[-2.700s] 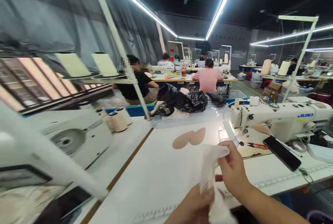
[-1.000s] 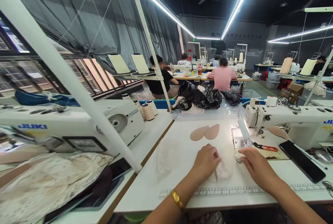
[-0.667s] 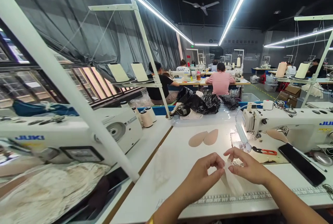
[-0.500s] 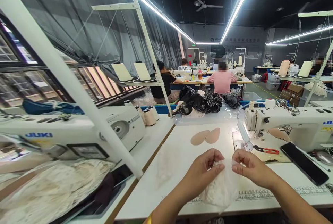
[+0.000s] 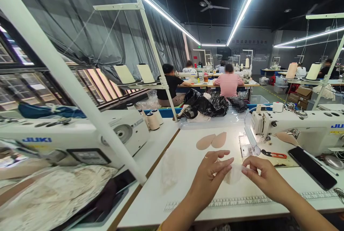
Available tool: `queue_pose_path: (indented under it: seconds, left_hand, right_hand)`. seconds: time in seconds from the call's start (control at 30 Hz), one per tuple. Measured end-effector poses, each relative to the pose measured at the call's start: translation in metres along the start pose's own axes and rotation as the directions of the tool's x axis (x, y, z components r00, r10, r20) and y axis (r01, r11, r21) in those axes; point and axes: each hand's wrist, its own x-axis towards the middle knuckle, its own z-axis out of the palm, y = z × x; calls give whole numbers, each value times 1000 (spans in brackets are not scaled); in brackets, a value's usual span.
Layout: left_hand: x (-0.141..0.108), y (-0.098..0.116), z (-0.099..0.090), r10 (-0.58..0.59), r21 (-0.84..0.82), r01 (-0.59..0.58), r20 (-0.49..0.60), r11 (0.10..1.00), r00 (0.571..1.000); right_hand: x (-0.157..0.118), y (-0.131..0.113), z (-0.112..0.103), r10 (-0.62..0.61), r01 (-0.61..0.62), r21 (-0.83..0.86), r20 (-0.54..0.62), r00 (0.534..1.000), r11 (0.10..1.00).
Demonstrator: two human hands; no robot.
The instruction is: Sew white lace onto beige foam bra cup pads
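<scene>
My right hand [image 5: 262,175] pinches the edge of a thin, sheer whitish fabric piece [image 5: 234,176] between thumb and index finger. To its left, my left hand [image 5: 212,170] has its fingers stretched out and slightly apart, thumb and fingertips at the other side of the fabric. Part of that piece is hidden behind the left fingers. Both hands are above the white sewing table [image 5: 145,207]. Another sheer lace piece [image 5: 170,173] lies flat to the left. Beyond the hands are two beige teardrop-shaped pads [image 5: 205,141], side by side and touching.
At right stands a sewing machine [image 5: 317,121] with its lamp on; orange-handled thread snips [image 5: 274,154] and a black phone [image 5: 311,168] lie by it. A ruler strip [image 5: 242,201] runs along the front. Black plastic bags [image 5: 215,104] sit behind; a second machine [image 5: 67,134] is left.
My left fingers have straightened from a closed grip on the fabric. The bunched whitish lace that hung below my hands now shows only as a smaller sheer piece between them.
</scene>
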Motion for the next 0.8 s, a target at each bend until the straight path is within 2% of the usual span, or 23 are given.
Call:
queue_pose_path:
  seconds: [0.17, 0.27, 0.37, 0.5, 0.67, 0.8]
  left_hand:
    - [-3, 5, -2, 15, -51, -15, -13, 999, 1000]
    - [-3, 9, -4, -90, -108, 93, 37, 990, 995]
    - [-3, 10, -3, -205, -172, 220, 104, 960, 973]
    - [-2, 10, 3, -282, -226, 320, 185, 920, 941]
    - [1, 16, 8, -253, -281, 287, 150, 916, 956]
    - [1, 18, 9, -330, -438, 382, 194, 814, 924]
  right_hand:
    - [-3, 7, 0, -107, 100, -75, -82, 991, 992]
    - [-7, 9, 0, -184, 180, -48, -95, 978, 982]
    - [-11, 10, 1, -197, 204, 31, -140, 970, 979]
    - [-12, 11, 6, -93, 145, 238, -217, 972, 960]
    - [-9, 11, 13, 72, 34, 407, -243, 967, 913]
    - [-8, 9, 12, 193, -77, 489, -191, 962, 869]
